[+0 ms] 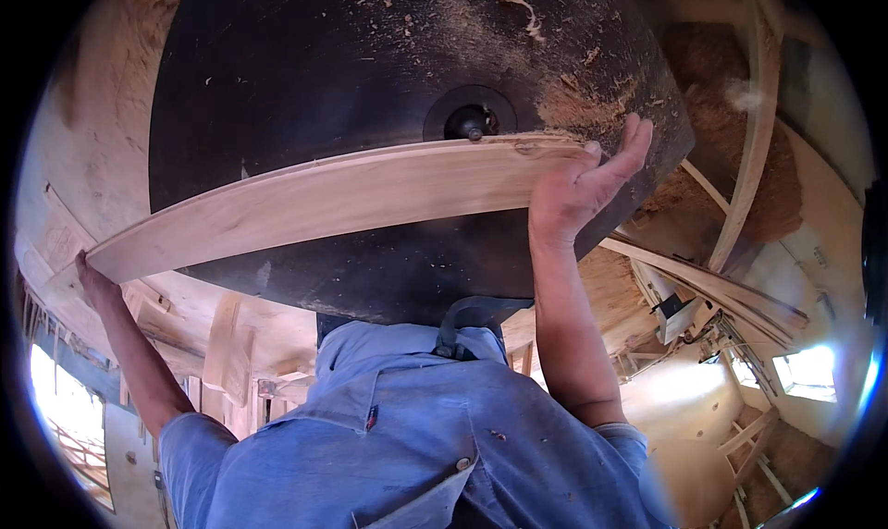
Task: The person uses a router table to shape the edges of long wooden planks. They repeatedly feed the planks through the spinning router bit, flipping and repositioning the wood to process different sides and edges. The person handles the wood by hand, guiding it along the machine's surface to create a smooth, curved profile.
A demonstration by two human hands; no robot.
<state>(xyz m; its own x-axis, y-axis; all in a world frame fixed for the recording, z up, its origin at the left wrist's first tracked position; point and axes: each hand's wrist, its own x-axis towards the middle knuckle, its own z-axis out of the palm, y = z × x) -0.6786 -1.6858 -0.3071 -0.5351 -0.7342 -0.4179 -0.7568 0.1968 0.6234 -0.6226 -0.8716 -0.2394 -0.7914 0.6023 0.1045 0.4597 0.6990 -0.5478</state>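
A long pale wooden board point(370, 191), slightly curved in this view, lies across the dark machine table point(305, 85). Its far edge is beside a round opening that holds a dark spindle point(470, 122). My left hand point(96, 275) grips the board's left end, beyond the table's edge; its fingers are partly hidden. At the board's right end, my right hand point(581, 191) presses with the palm. Its thumb lies by the board's edge and its other fingers are stretched out, pointing away from me.
Shavings and sawdust point(583, 104) lie on the table right of the spindle. Long wooden strips point(712, 284) are stacked at the right, near a leaning timber point(754, 141). Wood pieces point(229, 349) stand at the lower left. A dark strap point(472, 312) is against the table's near edge.
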